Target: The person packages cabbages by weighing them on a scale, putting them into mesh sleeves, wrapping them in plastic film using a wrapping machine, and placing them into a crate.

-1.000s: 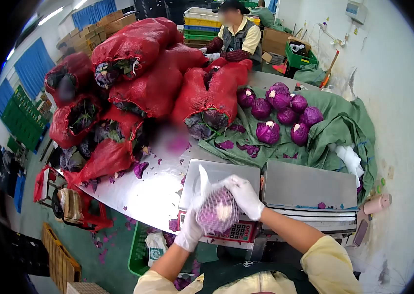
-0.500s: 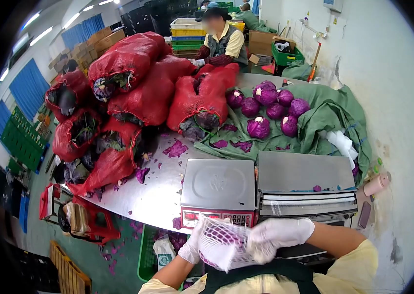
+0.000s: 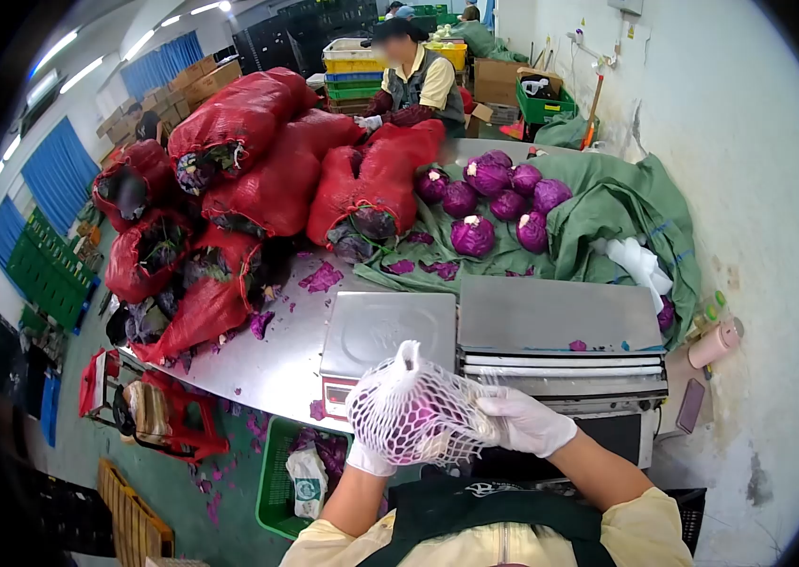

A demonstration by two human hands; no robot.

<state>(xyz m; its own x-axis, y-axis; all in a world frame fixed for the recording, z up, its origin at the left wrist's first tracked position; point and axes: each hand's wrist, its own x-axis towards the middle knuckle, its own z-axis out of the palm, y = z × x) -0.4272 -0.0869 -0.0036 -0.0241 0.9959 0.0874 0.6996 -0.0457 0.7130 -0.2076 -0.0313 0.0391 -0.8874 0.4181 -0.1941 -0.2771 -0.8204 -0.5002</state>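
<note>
A white foam net (image 3: 404,425) is stretched around a red cabbage (image 3: 426,408), whose purple shows through the mesh. At the left, my left hand (image 3: 369,459) supports the netted cabbage, with most of its fingers hidden behind the net. My right hand (image 3: 527,422) pinches the right end of the net. Both hands wear white gloves. Just beyond them is a weighing scale (image 3: 390,326) with a red front panel, partly covered by the net. To its right stands a wrapping machine (image 3: 560,317) with a film roll.
Red mesh sacks (image 3: 276,170) of cabbages are piled at the left. Several bare red cabbages (image 3: 472,235) lie on green cloth (image 3: 598,208). A green crate (image 3: 270,501) with leaves sits below left. A co-worker (image 3: 418,80) is across the table (image 3: 295,326); a pink bottle (image 3: 716,342) stands right.
The net and cabbage have risen and turned, with more mesh facing me and covering the scale's front. My right hand now pinches the net's edge. The camera view has shifted slightly.
</note>
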